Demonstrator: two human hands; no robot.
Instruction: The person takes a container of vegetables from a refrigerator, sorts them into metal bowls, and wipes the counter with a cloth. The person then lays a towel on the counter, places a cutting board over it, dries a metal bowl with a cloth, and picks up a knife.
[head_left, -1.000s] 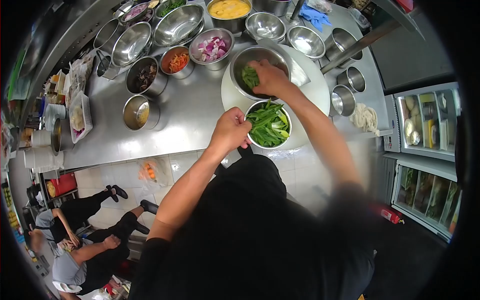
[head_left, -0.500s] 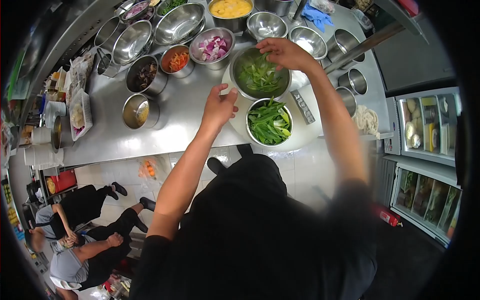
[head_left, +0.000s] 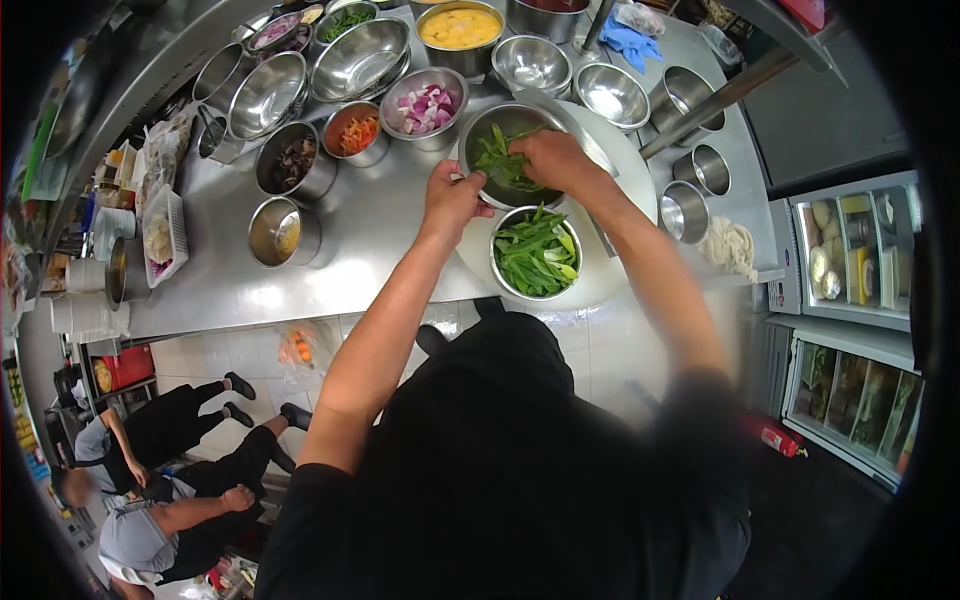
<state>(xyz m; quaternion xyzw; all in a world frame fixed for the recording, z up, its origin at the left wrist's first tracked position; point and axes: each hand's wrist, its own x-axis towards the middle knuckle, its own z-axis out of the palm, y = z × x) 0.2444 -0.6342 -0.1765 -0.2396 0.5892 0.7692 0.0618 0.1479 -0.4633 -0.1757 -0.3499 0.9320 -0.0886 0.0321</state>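
Observation:
A large steel bowl (head_left: 478, 122) with cut green leaves (head_left: 497, 165) in it stands on the round white cutting board (head_left: 628, 195). My right hand (head_left: 553, 160) reaches into this bowl, its fingers closed around some leaves. At the bowl's near left rim, my left hand (head_left: 456, 202) grips the edge with thumb and fingers. Just in front sits a smaller steel bowl (head_left: 497, 262) heaped with the same sort of greens (head_left: 537, 252). A wide metal blade (head_left: 590, 135) shows behind the large bowl, partly covered by it and my right arm.
Steel bowls of chopped red onion (head_left: 425, 108), carrot strips (head_left: 357, 132), dark pieces (head_left: 295, 163) and yellow liquid (head_left: 460, 28) line the counter (head_left: 370, 235). Several unfilled steel containers (head_left: 702, 170) and a cloth (head_left: 728, 247) are on the right. Two people (head_left: 160, 520) are at lower left.
My right hand has gone down from above the large bowl into its leaves. My left hand has moved right and closed on the bowl's rim.

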